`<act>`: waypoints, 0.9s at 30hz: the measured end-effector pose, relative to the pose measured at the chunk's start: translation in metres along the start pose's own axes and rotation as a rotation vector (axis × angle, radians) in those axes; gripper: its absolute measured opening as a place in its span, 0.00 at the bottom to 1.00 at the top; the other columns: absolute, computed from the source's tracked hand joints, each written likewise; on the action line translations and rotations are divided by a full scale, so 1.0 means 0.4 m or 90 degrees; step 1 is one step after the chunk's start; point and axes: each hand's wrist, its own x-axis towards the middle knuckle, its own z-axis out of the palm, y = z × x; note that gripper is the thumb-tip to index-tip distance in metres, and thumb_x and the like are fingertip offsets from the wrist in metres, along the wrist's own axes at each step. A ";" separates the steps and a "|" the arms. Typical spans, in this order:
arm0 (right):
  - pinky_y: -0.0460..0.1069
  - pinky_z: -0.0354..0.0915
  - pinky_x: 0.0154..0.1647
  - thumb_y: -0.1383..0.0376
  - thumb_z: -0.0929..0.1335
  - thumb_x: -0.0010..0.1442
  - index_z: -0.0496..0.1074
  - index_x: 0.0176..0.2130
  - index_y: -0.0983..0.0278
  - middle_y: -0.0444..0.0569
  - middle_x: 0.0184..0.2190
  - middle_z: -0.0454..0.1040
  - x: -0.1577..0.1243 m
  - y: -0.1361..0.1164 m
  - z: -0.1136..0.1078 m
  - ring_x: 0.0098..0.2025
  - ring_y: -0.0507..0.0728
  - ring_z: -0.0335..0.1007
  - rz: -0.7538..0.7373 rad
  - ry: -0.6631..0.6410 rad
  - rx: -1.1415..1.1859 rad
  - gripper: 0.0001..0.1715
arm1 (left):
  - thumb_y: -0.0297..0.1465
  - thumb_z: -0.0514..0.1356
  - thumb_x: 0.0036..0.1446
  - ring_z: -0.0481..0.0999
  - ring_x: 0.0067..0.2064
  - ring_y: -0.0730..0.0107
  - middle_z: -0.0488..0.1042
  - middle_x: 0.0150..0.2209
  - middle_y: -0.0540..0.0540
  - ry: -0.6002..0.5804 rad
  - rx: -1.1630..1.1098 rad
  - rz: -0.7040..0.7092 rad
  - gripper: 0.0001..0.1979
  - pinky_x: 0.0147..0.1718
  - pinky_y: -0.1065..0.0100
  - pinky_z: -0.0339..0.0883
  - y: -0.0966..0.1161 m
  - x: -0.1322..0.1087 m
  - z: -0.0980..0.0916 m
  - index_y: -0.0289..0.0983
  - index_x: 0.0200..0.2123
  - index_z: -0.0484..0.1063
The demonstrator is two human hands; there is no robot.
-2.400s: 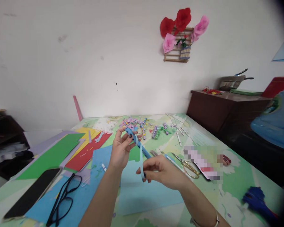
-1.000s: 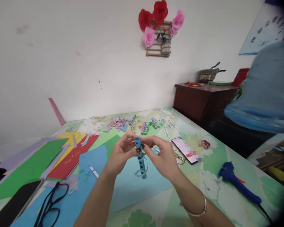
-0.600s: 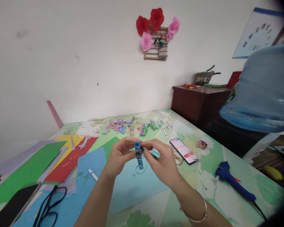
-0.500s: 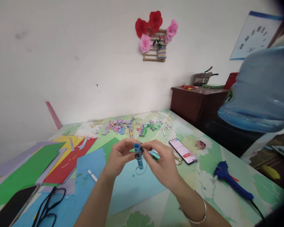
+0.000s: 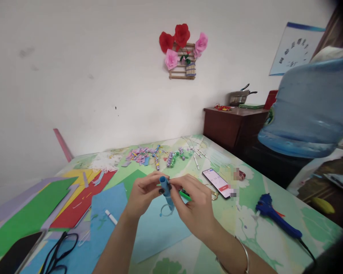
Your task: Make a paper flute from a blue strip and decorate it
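Observation:
Between my two hands a small rolled blue paper tube (image 5: pixel 167 196) stands nearly upright, its open end toward me. My left hand (image 5: pixel 144 192) pinches the tube's upper part from the left with thumb and fingers. From the right, the fingers of my right hand (image 5: pixel 193 201) close on the tube's upper edge. A thin loop (image 5: pixel 166 214) with a small blue bit on it hangs at the tube's lower end; I cannot tell how it is attached. Beneath lies a light blue sheet (image 5: pixel 160 239). A green-handled thing (image 5: pixel 185 195) shows partly behind my right hand.
Right of my hands are a lit phone (image 5: pixel 216 183) and a blue glue gun (image 5: pixel 277 219) with its cord. Coloured sheets (image 5: pixel 31 213), black-framed glasses (image 5: pixel 58 251) and a dark phone (image 5: pixel 17 253) lie left. Paper scraps (image 5: pixel 138 155) and finished-looking rolls (image 5: pixel 174 158) sit farther back.
The tube has turned slightly in my fingers, and its dark marks show less. The loop at its lower end has shifted left. My view has tilted a little up and to the right.

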 end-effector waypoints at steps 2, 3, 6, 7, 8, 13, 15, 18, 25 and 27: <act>0.48 0.63 0.31 0.71 0.64 0.59 0.72 0.34 0.63 0.47 0.26 0.74 -0.001 0.000 0.005 0.29 0.53 0.68 0.012 0.016 -0.011 0.07 | 0.27 0.67 0.49 0.75 0.38 0.65 0.76 0.36 0.44 0.004 0.003 -0.004 0.10 0.37 0.66 0.72 -0.007 -0.002 -0.001 0.41 0.38 0.80; 0.48 0.63 0.31 0.71 0.64 0.59 0.72 0.34 0.63 0.46 0.26 0.73 -0.001 0.000 0.008 0.29 0.53 0.67 0.015 0.026 -0.015 0.07 | 0.27 0.66 0.50 0.75 0.39 0.65 0.76 0.37 0.44 0.004 0.004 -0.007 0.11 0.39 0.67 0.71 -0.011 -0.003 -0.002 0.41 0.39 0.80; 0.47 0.62 0.30 0.72 0.64 0.59 0.72 0.33 0.64 0.46 0.25 0.73 -0.002 0.003 0.016 0.28 0.52 0.66 0.017 0.050 -0.029 0.07 | 0.26 0.65 0.52 0.75 0.42 0.65 0.76 0.40 0.44 0.007 0.003 -0.020 0.12 0.42 0.66 0.71 -0.022 -0.007 -0.005 0.41 0.42 0.79; 0.47 0.61 0.30 0.72 0.64 0.58 0.72 0.33 0.64 0.45 0.24 0.72 -0.002 0.004 0.017 0.28 0.52 0.66 0.016 0.057 -0.035 0.07 | 0.26 0.65 0.52 0.75 0.43 0.65 0.77 0.41 0.45 0.007 0.000 -0.026 0.13 0.43 0.67 0.70 -0.024 -0.008 -0.005 0.41 0.42 0.79; 0.48 0.61 0.30 0.73 0.64 0.58 0.72 0.32 0.64 0.45 0.24 0.72 -0.001 0.006 0.018 0.28 0.52 0.65 0.014 0.064 -0.041 0.07 | 0.26 0.65 0.52 0.76 0.43 0.65 0.77 0.42 0.45 0.010 -0.006 -0.034 0.13 0.43 0.67 0.71 -0.026 -0.008 -0.005 0.42 0.42 0.79; 0.49 0.61 0.32 0.73 0.65 0.56 0.72 0.31 0.65 0.48 0.26 0.72 0.010 0.012 0.014 0.31 0.54 0.63 -0.002 0.098 -0.064 0.07 | 0.27 0.67 0.51 0.78 0.37 0.70 0.80 0.38 0.47 0.036 -0.066 -0.069 0.13 0.38 0.71 0.72 -0.027 -0.006 0.003 0.44 0.41 0.79; 0.50 0.60 0.32 0.73 0.65 0.56 0.73 0.30 0.65 0.48 0.25 0.70 0.013 0.014 0.014 0.31 0.54 0.61 -0.002 0.105 -0.075 0.07 | 0.26 0.67 0.49 0.78 0.37 0.70 0.80 0.38 0.47 0.049 -0.076 -0.076 0.13 0.37 0.72 0.72 -0.027 -0.003 0.006 0.43 0.40 0.79; 0.49 0.59 0.31 0.73 0.65 0.57 0.72 0.28 0.66 0.48 0.23 0.68 0.015 0.017 0.016 0.30 0.54 0.59 -0.003 0.106 -0.089 0.08 | 0.27 0.69 0.47 0.78 0.36 0.69 0.80 0.37 0.46 0.060 -0.088 -0.083 0.13 0.35 0.72 0.72 -0.026 0.003 0.011 0.42 0.39 0.80; 0.50 0.58 0.31 0.73 0.64 0.57 0.72 0.26 0.66 0.47 0.23 0.66 0.012 0.023 0.024 0.29 0.54 0.58 0.012 0.087 -0.104 0.10 | 0.28 0.68 0.48 0.78 0.32 0.69 0.81 0.33 0.46 0.046 -0.122 -0.110 0.13 0.31 0.72 0.72 -0.028 0.003 0.022 0.41 0.40 0.79; 0.50 0.58 0.30 0.72 0.64 0.57 0.73 0.27 0.66 0.47 0.23 0.66 0.011 0.023 0.024 0.29 0.54 0.58 0.025 0.080 -0.090 0.10 | 0.28 0.68 0.48 0.78 0.32 0.70 0.81 0.33 0.46 0.045 -0.132 -0.112 0.14 0.31 0.72 0.72 -0.028 0.002 0.025 0.42 0.41 0.79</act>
